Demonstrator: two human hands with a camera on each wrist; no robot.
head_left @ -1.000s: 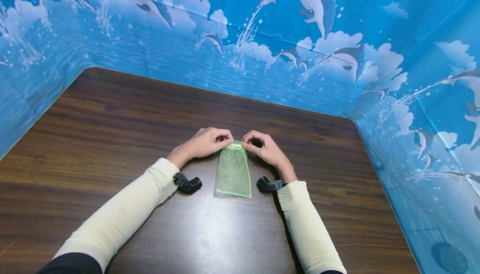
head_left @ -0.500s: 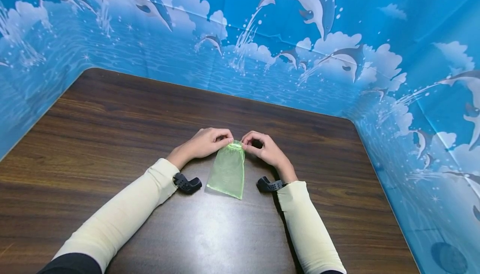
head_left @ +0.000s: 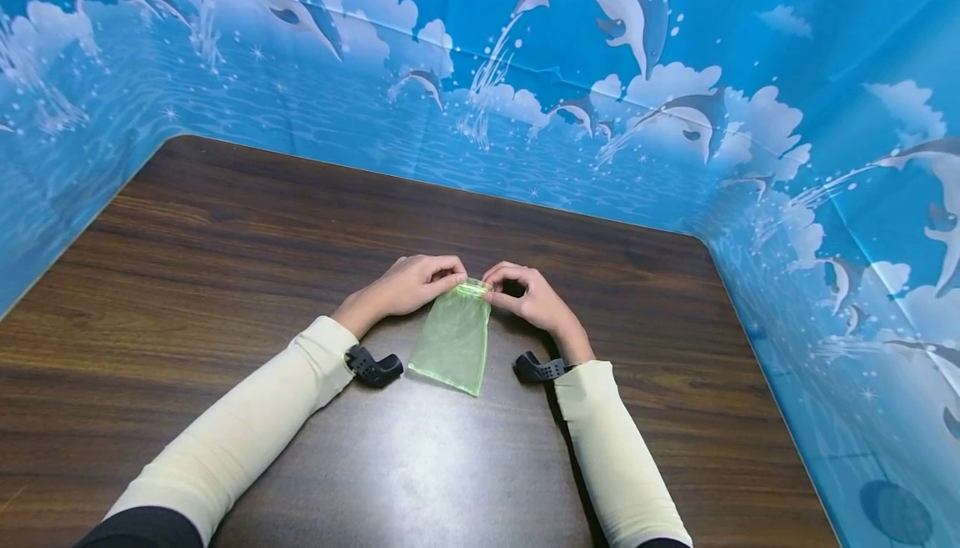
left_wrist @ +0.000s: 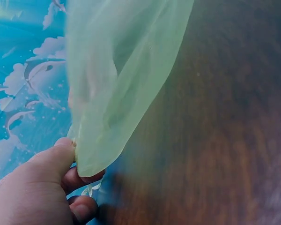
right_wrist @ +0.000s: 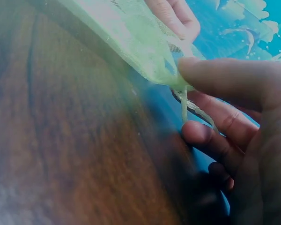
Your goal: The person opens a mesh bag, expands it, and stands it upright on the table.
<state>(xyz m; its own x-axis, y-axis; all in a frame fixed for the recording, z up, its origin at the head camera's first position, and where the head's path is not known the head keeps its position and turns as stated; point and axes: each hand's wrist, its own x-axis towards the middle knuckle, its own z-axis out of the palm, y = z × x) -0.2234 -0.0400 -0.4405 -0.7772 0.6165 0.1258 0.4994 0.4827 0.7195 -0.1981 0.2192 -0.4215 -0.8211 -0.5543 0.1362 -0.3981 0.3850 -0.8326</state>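
A light green sheer drawstring pouch [head_left: 452, 338] hangs between my two hands over the middle of the table, its gathered mouth at the top. My left hand [head_left: 412, 285] pinches the left corner of the mouth between thumb and forefinger. On the opposite corner, the thumb and forefinger of my right hand [head_left: 528, 294] pinch the edge. In the right wrist view a thin pale drawstring [right_wrist: 184, 105] dangles below the pinched corner, near the curled lower fingers. The left wrist view shows the pouch's fabric [left_wrist: 126, 93] with folds in it; a bit of drawstring [left_wrist: 90, 190] shows beneath.
A dark wood-grain table [head_left: 262, 223] lies under the hands. Blue curtains [head_left: 337, 114] printed with dolphins enclose its back and sides. Black wrist mounts [head_left: 375, 367] sit on both wrists, over cream sleeves [head_left: 247, 423].
The pouch's lower end has swung to the left, mostly in the first half second. Both hands keep their pinch on the mouth and stay nearly in place.
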